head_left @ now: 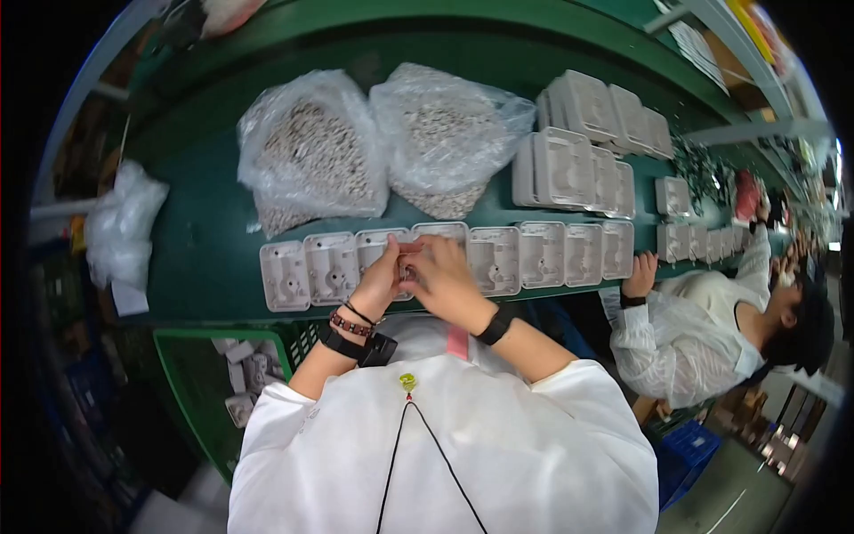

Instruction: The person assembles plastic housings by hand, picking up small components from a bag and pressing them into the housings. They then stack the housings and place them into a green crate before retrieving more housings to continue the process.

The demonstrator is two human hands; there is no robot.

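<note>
A row of light grey plastic housings runs along the near side of the green bench, open side up. My left hand and my right hand meet over the middle of this row, fingertips close together. Both are closed, with bent fingers; whatever small thing they grip is hidden between them. Under my left hand lies a partly covered housing, and behind my right hand another housing shows its far end. Beyond the row sit two clear plastic bags, a left bag and a right bag, full of small pale parts.
Stacked housings stand at the back right. A green crate holding grey parts is below the bench at left, near a bundled plastic bag. To my right a co-worker rests a hand at the bench edge. A blue crate stands lower right.
</note>
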